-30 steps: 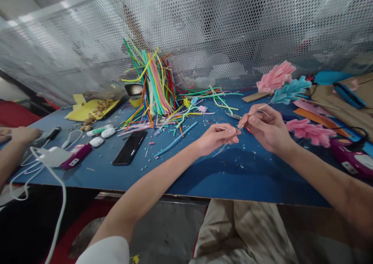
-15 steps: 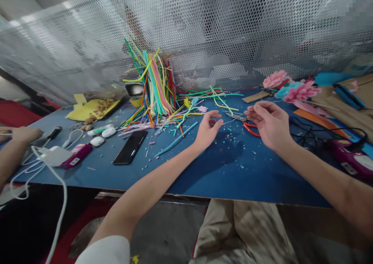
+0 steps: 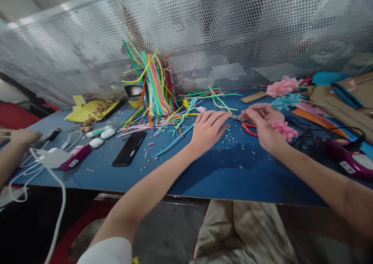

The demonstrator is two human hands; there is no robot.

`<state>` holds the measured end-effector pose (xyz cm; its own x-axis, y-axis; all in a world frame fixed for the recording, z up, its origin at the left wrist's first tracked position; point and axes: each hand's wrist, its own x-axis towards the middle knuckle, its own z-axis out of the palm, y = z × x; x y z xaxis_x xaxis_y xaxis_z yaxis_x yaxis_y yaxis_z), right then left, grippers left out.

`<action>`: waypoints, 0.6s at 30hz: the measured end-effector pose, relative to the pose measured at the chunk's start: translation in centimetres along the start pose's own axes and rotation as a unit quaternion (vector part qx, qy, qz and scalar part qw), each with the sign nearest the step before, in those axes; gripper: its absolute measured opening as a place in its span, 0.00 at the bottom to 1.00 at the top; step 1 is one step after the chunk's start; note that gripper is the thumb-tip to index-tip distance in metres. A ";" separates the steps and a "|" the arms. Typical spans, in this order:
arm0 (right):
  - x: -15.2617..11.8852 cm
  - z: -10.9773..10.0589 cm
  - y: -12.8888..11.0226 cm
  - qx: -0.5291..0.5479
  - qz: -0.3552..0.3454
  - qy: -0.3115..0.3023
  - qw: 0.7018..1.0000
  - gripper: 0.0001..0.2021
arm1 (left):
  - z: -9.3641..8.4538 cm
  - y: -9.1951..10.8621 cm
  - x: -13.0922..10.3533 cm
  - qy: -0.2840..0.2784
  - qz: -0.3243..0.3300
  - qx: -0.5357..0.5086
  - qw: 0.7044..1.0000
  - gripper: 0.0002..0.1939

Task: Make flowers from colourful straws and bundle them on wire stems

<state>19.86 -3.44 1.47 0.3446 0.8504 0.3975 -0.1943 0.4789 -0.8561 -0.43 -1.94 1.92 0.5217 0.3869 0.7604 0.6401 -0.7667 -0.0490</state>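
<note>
My right hand (image 3: 264,122) is closed in a pinch on the thin wire stems of fluffy pipe-cleaner flowers, and a bent loop of wire shows at its fingers. A pink flower (image 3: 282,87) and a blue flower (image 3: 286,101) stand out behind the hand. Another pink flower (image 3: 284,131) hangs by its wrist. My left hand (image 3: 208,128) is stretched out palm down over the table, fingers extended, with its tips near the scissor blades. Red-handled scissors (image 3: 249,129) lie between both hands, partly covered by them.
A bundle of coloured pipe cleaners (image 3: 155,85) stands by the perforated metal screen (image 3: 186,35). A black phone (image 3: 129,148), a purple power strip (image 3: 76,157) and white cables lie left; another person's hand (image 3: 25,136) is beyond. Small clippings dot the blue table (image 3: 180,174).
My left hand has turned palm down and reached right, its fingers straightening. The flowers have shifted: one pink flower has swung down beside my right wrist, and the blue one lies more in view.
</note>
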 end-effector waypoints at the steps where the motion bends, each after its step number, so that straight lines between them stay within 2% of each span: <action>1: -0.1 0.0 0.1 -0.009 0.000 -0.006 1.000 0.08 | 0.0 -0.3 0.0 -0.003 0.008 -0.001 1.000 0.18; 7: -1.0 0.4 0.6 -0.015 -0.001 -0.036 0.999 0.08 | 0.0 -1.2 -0.1 -0.025 0.044 -0.021 0.998 0.15; 13: -1.2 0.2 1.0 -0.024 0.062 -0.097 0.993 0.07 | 0.6 -1.3 -0.2 -0.024 0.072 -0.084 0.994 0.15; 18: -1.4 0.2 1.1 -0.021 0.088 -0.099 0.991 0.09 | 0.9 -1.5 -0.1 -0.009 0.080 -0.072 0.994 0.13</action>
<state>19.01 -4.01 0.01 0.1204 0.9479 0.2950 -0.1945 0.3139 -0.9293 -0.98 -0.40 1.32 0.6204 0.2622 0.7392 0.4620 -0.8838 -0.0743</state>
